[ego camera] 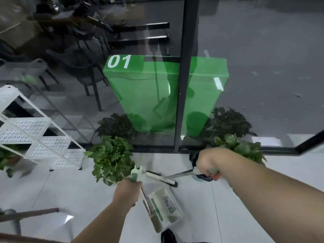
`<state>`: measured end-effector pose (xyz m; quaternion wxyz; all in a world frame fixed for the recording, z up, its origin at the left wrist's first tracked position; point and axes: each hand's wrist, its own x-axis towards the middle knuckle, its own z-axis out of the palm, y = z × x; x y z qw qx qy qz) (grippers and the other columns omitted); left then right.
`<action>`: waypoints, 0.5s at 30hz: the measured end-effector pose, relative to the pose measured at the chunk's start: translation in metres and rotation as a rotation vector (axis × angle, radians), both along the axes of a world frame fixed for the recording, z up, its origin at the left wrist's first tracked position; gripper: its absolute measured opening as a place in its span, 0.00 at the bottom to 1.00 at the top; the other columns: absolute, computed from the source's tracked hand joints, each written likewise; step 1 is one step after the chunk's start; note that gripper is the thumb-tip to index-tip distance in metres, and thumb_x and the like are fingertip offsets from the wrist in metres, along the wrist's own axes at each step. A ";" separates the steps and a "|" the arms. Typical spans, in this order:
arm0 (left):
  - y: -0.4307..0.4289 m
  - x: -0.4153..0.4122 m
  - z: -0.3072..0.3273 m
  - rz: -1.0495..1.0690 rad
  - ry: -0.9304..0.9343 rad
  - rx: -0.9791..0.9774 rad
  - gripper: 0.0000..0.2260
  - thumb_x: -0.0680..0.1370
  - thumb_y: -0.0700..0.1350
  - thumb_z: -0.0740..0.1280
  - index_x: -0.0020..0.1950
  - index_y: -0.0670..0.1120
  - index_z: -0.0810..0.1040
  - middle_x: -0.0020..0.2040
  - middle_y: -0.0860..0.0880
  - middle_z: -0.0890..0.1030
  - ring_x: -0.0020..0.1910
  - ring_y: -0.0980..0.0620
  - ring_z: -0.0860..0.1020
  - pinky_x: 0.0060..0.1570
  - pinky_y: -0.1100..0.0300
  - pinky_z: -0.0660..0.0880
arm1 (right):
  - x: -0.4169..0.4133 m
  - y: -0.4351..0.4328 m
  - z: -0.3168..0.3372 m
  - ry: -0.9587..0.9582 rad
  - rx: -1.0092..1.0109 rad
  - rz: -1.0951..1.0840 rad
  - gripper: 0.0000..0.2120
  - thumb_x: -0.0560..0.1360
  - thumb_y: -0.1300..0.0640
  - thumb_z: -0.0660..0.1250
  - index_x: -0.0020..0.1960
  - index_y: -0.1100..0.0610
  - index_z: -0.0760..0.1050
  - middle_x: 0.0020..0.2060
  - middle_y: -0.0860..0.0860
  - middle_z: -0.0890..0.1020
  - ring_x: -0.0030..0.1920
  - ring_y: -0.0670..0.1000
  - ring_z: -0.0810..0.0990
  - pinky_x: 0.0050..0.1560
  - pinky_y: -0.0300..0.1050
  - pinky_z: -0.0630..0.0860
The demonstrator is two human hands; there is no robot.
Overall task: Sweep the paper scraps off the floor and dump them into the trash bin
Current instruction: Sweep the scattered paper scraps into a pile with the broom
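My left hand [127, 191] grips the green-and-white top of the dustpan handle [135, 174]; the white dustpan [164, 208] hangs below it, just above the pale floor. My right hand [208, 163] grips the end of the broom handle [180, 174], which slants left and down to the white broom head with dark bristles [162, 178] lying on the floor by the glass wall. No paper scraps and no trash bin show in this view.
A glass wall with a black frame [185, 85] and a green "01" panel [157, 95] stands ahead. Potted plants sit left [112, 160] and right [245, 148] of the broom. A white perforated shelf [35, 130] is at left, a chair leg [29, 213] lower left.
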<state>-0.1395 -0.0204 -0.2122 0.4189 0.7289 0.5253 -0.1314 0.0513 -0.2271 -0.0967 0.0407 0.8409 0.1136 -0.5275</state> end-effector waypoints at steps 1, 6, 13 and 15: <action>-0.004 0.001 0.000 0.016 0.006 -0.011 0.09 0.76 0.46 0.66 0.45 0.41 0.80 0.30 0.45 0.78 0.27 0.45 0.76 0.27 0.61 0.71 | -0.006 -0.005 -0.006 0.032 -0.041 0.063 0.15 0.76 0.72 0.59 0.62 0.70 0.73 0.60 0.68 0.77 0.47 0.61 0.79 0.51 0.53 0.80; -0.034 0.007 0.002 -0.020 0.001 -0.058 0.07 0.79 0.46 0.67 0.48 0.43 0.78 0.30 0.45 0.75 0.26 0.47 0.73 0.27 0.59 0.70 | -0.042 -0.045 -0.017 0.011 -0.098 0.243 0.08 0.82 0.64 0.60 0.61 0.63 0.72 0.40 0.54 0.73 0.39 0.51 0.78 0.31 0.40 0.68; -0.102 0.024 0.006 -0.319 0.020 -0.003 0.09 0.78 0.49 0.66 0.47 0.44 0.80 0.30 0.46 0.76 0.26 0.48 0.73 0.27 0.60 0.69 | -0.065 -0.156 -0.031 -0.069 0.002 -0.214 0.14 0.79 0.52 0.65 0.59 0.61 0.75 0.41 0.54 0.78 0.38 0.55 0.78 0.50 0.47 0.80; -0.134 0.026 0.010 -0.437 0.008 0.027 0.09 0.77 0.50 0.66 0.46 0.45 0.81 0.29 0.46 0.77 0.26 0.47 0.74 0.27 0.60 0.70 | -0.077 -0.201 -0.030 -0.025 0.015 -0.353 0.19 0.78 0.50 0.66 0.63 0.61 0.74 0.43 0.55 0.78 0.40 0.56 0.78 0.56 0.50 0.79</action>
